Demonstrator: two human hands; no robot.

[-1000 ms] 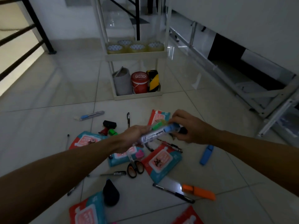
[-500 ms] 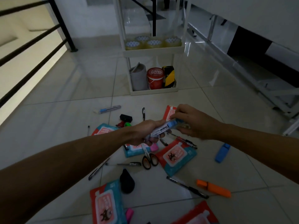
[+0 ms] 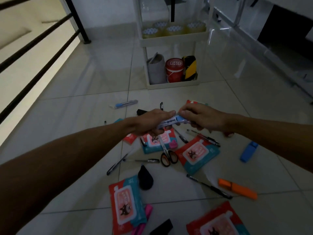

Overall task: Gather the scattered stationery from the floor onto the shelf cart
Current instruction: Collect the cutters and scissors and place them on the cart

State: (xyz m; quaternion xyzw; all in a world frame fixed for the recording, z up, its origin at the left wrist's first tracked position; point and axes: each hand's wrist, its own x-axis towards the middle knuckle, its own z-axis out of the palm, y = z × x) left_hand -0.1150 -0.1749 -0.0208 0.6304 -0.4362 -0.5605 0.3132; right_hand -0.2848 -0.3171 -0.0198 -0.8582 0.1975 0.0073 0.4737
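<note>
Currently, head view: a bundle of pens (image 3: 171, 122) is held between both hands above the floor (image 3: 84, 116), likely so several pieces can be carried in one trip. The left hand (image 3: 150, 123) is closed around the bundle's near end; the right hand (image 3: 201, 118) is pinched on the blue far end, probably being used to square it up. The shelf cart (image 3: 172, 83) is well ahead, tape rolls (image 3: 172, 29) already on its middle tier. Scissors (image 3: 168, 157), an orange highlighter (image 3: 237, 188) and packets (image 3: 197, 152) are left scattered below. Versus a second ago: the green marker seen in the bundle is no longer visible, and the cart is framed further right.
</note>
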